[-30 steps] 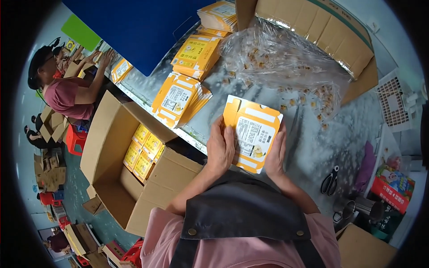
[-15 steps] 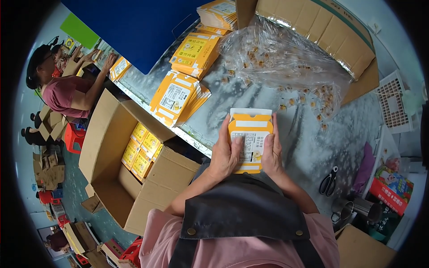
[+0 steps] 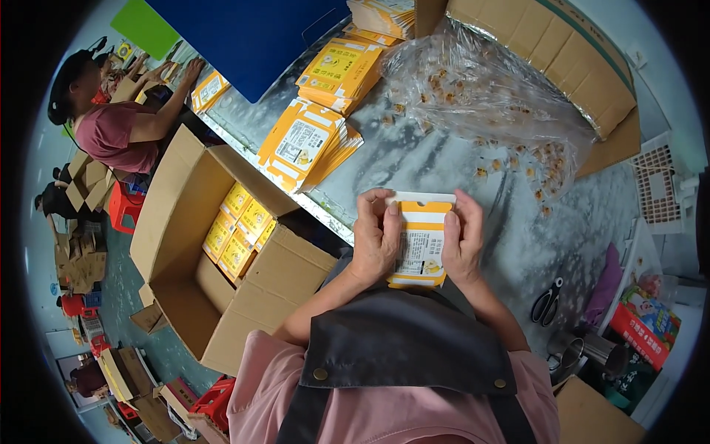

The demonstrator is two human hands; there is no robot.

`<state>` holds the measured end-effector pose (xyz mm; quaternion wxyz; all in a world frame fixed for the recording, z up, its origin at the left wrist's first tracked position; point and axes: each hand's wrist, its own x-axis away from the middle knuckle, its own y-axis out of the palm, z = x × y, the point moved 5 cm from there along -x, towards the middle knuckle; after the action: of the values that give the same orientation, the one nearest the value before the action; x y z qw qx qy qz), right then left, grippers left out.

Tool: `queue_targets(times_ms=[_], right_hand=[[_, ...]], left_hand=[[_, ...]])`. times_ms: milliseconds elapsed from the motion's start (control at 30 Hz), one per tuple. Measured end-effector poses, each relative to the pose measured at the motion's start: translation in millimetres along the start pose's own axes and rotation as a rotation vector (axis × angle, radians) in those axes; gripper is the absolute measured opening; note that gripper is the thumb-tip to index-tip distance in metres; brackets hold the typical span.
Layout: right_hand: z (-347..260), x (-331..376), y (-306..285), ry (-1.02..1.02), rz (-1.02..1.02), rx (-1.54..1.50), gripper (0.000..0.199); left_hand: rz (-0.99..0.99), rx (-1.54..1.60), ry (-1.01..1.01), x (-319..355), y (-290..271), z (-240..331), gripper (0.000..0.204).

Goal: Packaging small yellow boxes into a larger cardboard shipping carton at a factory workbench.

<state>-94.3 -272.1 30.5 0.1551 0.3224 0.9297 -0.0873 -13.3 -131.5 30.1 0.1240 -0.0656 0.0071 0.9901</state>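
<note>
A yellow and white small carton [image 3: 424,248] is held upright before my chest between both hands, its printed white panel facing up toward me. My left hand [image 3: 376,235] grips its left edge, thumb and fingers near the top flap. On the right edge, my right hand [image 3: 464,237] has its thumb on the face and its fingers behind. The white flap [image 3: 423,197] at the carton's far end stands between the fingertips of both hands. Beyond lie flat yellow cartons [image 3: 302,142] in a fanned stack, with another stack [image 3: 340,72] farther back.
An open cardboard box [image 3: 274,296] with several filled yellow cartons [image 3: 237,231] stands at left. A clear plastic bag [image 3: 488,89] of small wrapped pieces spills from a box at the back right. Scissors [image 3: 546,302] and metal cups [image 3: 584,350] lie right. A co-worker [image 3: 111,129] sits far left.
Both hands have slid up to the carton's far end, and fingers now press at its white flap. The view has shifted slightly, moving the table things rightward.
</note>
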Motion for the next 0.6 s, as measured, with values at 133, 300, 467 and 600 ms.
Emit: queue_targets(times_ms=[133, 300, 467, 600], right_hand=[[-19.6, -16.3, 0.7, -0.31, -0.191, 0.265, 0.017], [-9.8, -19.7, 2.3, -0.126, -0.239, 0.244, 0.015], [3.0, -28.2, 7.9, -0.099, -0.165, 0.245, 0.01], [15.4, -23.6, 4.5, 0.079, -0.088, 0.043, 0.053]], left_hand=[[-0.072, -0.086, 0.135, 0.3, -4.7, 2.3, 0.023], [-0.18, -0.28, 0.148, -7.7, -3.5, -4.9, 0.019], [-0.166, -0.176, 0.05, -14.7, -2.1, -14.2, 0.021], [-0.21, -0.214, 0.233, 2.3, 8.7, -2.8, 0.069]])
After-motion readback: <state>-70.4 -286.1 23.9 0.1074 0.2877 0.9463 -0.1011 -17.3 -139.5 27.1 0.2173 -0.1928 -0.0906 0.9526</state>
